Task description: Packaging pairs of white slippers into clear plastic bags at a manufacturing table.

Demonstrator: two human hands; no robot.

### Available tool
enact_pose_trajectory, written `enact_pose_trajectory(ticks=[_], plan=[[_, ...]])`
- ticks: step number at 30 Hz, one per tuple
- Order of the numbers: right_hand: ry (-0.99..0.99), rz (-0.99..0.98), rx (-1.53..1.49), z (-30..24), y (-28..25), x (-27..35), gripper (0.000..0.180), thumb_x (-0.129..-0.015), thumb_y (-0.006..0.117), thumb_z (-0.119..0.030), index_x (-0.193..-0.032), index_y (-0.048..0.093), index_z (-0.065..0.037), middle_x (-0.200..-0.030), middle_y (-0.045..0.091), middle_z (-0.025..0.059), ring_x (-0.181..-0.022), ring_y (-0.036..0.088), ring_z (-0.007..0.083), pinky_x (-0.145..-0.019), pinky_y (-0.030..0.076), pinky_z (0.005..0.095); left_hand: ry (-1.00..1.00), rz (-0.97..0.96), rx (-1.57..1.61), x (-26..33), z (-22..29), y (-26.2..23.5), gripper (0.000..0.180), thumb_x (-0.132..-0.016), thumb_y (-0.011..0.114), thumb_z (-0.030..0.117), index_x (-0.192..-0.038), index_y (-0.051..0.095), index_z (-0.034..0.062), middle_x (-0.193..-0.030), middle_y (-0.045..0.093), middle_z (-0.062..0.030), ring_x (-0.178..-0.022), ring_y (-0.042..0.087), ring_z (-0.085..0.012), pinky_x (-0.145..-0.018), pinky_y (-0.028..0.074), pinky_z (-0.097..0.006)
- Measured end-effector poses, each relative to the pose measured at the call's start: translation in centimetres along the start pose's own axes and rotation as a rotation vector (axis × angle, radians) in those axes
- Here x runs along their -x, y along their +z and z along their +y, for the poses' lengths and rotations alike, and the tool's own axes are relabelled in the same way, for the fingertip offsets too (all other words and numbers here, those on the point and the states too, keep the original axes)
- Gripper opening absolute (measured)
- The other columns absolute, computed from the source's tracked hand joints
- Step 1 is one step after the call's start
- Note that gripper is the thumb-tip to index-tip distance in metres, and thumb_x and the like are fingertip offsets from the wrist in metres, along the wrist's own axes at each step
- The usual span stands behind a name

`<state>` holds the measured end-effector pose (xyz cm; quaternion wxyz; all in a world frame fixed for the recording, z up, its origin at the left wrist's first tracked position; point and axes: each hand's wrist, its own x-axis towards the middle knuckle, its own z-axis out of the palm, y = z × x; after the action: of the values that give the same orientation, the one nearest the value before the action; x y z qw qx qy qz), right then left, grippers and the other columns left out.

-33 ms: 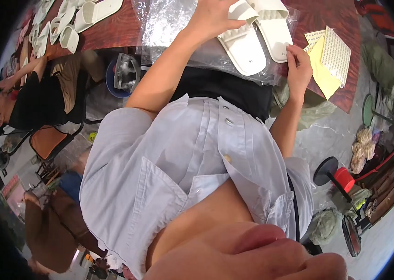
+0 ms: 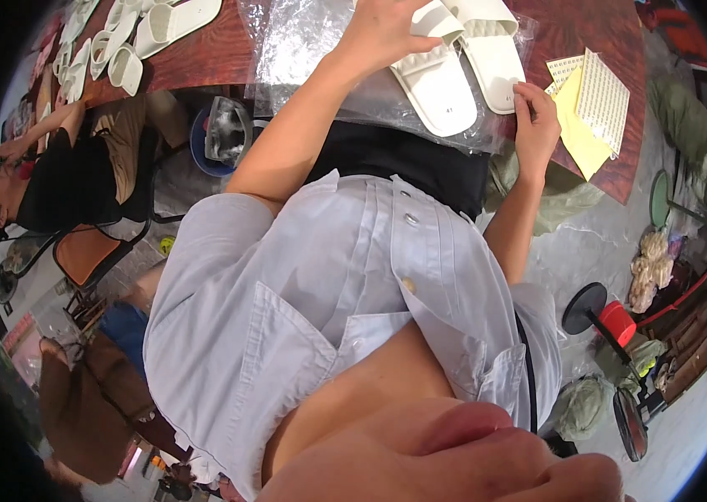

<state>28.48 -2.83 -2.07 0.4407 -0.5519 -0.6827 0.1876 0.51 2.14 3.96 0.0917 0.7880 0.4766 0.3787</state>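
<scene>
Two white slippers lie side by side on clear plastic at the table's front edge. My left hand (image 2: 383, 35) is over the strap of the left slipper (image 2: 440, 96), its thumb stretched out against the strap's edge. The upper frame edge cuts off part of that hand's fingers. At the heel of the right slipper (image 2: 496, 67), the fingertips of my right hand (image 2: 537, 121) are pressed together, touching or nearly touching the sole's edge. Anything between them is too small to make out. Right of this hand lie sheets of small labels (image 2: 604, 100) and a yellow backing sheet (image 2: 575, 134).
More white slippers (image 2: 171, 27) cover the far left of the red-brown table (image 2: 211, 67). Clear plastic bags (image 2: 295, 50) lie left of my slippers. A seated person in black (image 2: 69, 180) works at the left. A blue bin (image 2: 203, 142) stands below the table edge; a red bucket (image 2: 617, 322) stands at the right.
My hands and both slippers keep their places. The people at the left have shifted very slightly.
</scene>
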Motion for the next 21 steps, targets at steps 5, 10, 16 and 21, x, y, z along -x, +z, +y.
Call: enact_pose_trajectory(ticks=[5, 10, 16, 21], plan=[[-0.041, -0.037, 0.121, -0.5, -0.1, -0.2, 0.015, -0.085, 0.064, -0.005, -0.100, 0.069, -0.002, -0.107, 0.067, 0.0116, -0.103, 0.061, 0.0295, -0.089, 0.047, 0.0376, 0.035, -0.052, -0.125, 0.3, -1.3, 1.4, 0.084, -0.066, 0.082, 0.024, -0.142, 0.047, 0.0164, -0.107, 0.051, -0.0218, -0.098, 0.052, -0.0394, -0.085, 0.044, -0.050], [-0.016, -0.050, 0.106, -0.8, -0.3, -0.1, 0.015, -0.085, 0.065, -0.004, -0.099, 0.069, -0.002, -0.109, 0.067, 0.0115, -0.105, 0.061, 0.0292, -0.090, 0.047, 0.0376, -0.090, -0.258, -0.208, -1.2, 0.5, 1.2, 0.085, -0.072, 0.080, 0.035, -0.146, 0.041, 0.0201, -0.126, 0.045, -0.0287, -0.120, 0.042, -0.0477, -0.095, 0.039, -0.059], [0.013, -0.045, 0.115, -0.3, -0.2, 0.1, 0.015, -0.082, 0.067, -0.003, -0.096, 0.070, -0.002, -0.111, 0.066, 0.0111, -0.105, 0.060, 0.0290, -0.091, 0.047, 0.0378, -0.113, -0.325, -0.312, -3.2, 1.7, 3.1, 0.083, -0.076, 0.075, 0.045, -0.147, 0.039, 0.0190, -0.136, 0.041, -0.0310, -0.131, 0.033, -0.0503, -0.100, 0.035, -0.061], [0.020, -0.043, 0.094, -0.3, -0.2, 0.1, 0.013, -0.081, 0.068, -0.002, -0.094, 0.070, -0.002, -0.109, 0.066, 0.0110, -0.103, 0.060, 0.0289, -0.089, 0.047, 0.0379, -0.121, -0.290, -0.298, -2.3, 0.4, 5.3, 0.080, -0.078, 0.071, 0.044, -0.146, 0.040, 0.0158, -0.127, 0.047, -0.0264, -0.122, 0.042, -0.0419, -0.096, 0.037, -0.058]])
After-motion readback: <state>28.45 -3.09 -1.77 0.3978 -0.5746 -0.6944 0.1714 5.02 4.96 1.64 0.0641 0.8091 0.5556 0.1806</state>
